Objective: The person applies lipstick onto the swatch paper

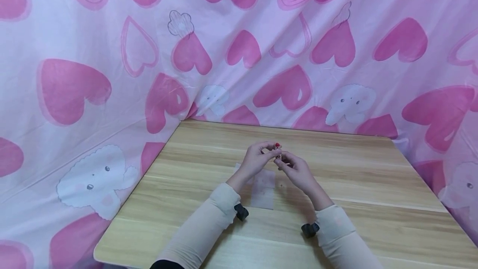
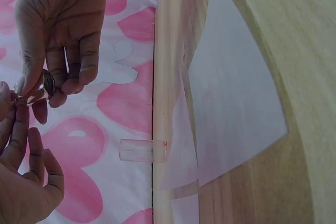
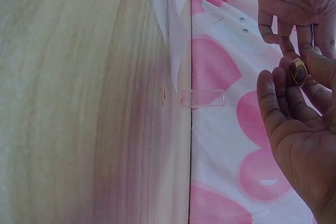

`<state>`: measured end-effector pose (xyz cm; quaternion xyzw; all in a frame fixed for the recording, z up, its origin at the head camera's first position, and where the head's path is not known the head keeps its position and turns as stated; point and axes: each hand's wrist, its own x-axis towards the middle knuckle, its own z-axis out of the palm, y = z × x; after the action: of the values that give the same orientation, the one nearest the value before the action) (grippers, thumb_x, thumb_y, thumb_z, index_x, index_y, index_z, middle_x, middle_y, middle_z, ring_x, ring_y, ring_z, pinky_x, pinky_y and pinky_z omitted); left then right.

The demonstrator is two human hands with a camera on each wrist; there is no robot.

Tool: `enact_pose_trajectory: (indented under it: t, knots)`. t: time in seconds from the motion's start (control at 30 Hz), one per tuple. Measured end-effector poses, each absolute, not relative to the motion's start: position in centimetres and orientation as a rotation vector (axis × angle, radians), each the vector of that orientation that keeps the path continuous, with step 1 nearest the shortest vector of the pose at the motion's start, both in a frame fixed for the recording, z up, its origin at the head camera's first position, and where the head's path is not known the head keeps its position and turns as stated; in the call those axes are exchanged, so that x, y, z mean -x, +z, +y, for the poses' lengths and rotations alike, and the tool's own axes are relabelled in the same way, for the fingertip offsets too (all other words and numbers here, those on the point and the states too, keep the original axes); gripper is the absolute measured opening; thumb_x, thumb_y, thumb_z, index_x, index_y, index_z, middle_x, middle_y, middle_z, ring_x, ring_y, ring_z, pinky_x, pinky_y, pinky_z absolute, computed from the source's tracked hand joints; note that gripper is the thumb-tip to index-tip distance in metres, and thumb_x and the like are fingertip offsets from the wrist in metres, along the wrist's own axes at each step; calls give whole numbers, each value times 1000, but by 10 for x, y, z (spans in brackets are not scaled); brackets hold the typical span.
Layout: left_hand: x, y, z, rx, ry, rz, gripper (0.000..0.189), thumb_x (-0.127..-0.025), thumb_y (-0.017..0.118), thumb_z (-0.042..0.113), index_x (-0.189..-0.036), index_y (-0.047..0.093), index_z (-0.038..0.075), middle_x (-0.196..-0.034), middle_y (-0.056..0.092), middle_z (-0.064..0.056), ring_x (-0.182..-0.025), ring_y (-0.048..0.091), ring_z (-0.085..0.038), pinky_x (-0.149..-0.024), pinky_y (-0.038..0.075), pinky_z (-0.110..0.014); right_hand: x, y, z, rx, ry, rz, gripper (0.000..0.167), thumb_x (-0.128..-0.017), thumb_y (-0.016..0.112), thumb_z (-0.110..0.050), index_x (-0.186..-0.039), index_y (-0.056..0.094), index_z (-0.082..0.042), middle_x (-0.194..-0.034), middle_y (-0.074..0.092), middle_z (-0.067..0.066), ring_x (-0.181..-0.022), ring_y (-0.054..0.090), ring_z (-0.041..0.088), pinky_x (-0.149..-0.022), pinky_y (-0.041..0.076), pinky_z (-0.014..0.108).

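Both hands meet over the table around a small lipstick [image 1: 277,145], its red tip pointing up. My left hand [image 1: 257,159] pinches its upper part between thumb and fingers. My right hand [image 1: 296,169] pinches it lower down, by the gold base. In the left wrist view the round end of the gold base [image 2: 48,83] shows beside the right hand's fingers; the tip is hidden there behind the left fingers. A clear cap [image 3: 203,98] stands upright on the table beyond the hands, with a red smear at its bottom end.
Thin whitish sheets [image 1: 263,190] lie on the wooden table [image 1: 179,194], partly under my left forearm. Small red marks [image 3: 164,94] show on the wood near the cap. A pink heart-patterned cloth [image 1: 242,49] hangs behind the table and along its left and right sides.
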<state>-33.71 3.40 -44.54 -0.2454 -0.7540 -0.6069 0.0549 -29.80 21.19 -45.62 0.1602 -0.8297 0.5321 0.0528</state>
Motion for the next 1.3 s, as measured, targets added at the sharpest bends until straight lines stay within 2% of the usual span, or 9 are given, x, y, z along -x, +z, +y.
enact_pose_trajectory:
  t: [0.37,0.57,0.73,0.83,0.97,1.07,1.17,1.3]
  knots:
    - [338,-446,28,784,-1847,-2307,25,-96,70,34,-111,76,15,-101,73,11,-103,62,-7,-78,50,-29,299,-458,211,-468,1589,-2524,29,-100,65,-27,-124,67,-11,-101,67,6,-91,65,20,-80,56,30]
    - [336,-445,27,787,-1850,-2324,23,-95,70,34,-111,76,19,-101,73,11,-103,62,-7,-79,50,-29,298,-458,212,-487,1612,-2520,30,-100,65,-30,-125,66,-12,-103,67,7,-95,64,23,-81,56,29]
    - [337,-445,22,813,-1834,-2359,27,-96,70,37,-114,75,18,-104,73,13,-101,64,-7,-80,52,-30,298,-458,213,-478,1622,-2532,32,-101,63,-29,-127,64,-10,-108,67,11,-100,65,29,-82,56,28]
    - [336,-446,16,847,-1800,-2395,27,-96,69,39,-116,74,21,-109,72,14,-103,64,-7,-81,53,-33,294,-452,212,-475,1627,-2544,32,-102,62,-24,-128,63,-5,-110,67,15,-103,64,36,-82,56,28]
    - [335,-447,3,860,-1696,-2498,33,-96,66,44,-123,72,25,-116,69,17,-109,61,-8,-90,51,-42,288,-442,210,-465,1620,-2564,32,-102,61,-22,-127,63,-2,-110,67,16,-101,65,39,-82,56,30]
    - [335,-447,-12,864,-1571,-2594,37,-97,65,45,-125,71,22,-120,68,14,-114,59,-10,-96,50,-45,292,-447,214,-459,1609,-2570,35,-101,63,-29,-126,64,-4,-107,68,13,-97,65,34,-81,55,30]
    - [338,-448,-28,875,-1405,-2675,36,-98,65,41,-123,72,17,-121,69,7,-116,59,-14,-95,52,-44,300,-458,219,-452,1593,-2585,39,-99,64,-37,-124,66,-6,-105,69,9,-95,65,30,-79,55,31]
    - [338,-453,-48,855,-1206,-2768,34,-99,65,37,-123,72,14,-123,69,1,-119,60,-18,-98,50,-42,300,-460,220,-449,1581,-2612,37,-100,64,-35,-123,66,-6,-104,69,10,-92,64,29,-75,55,30]
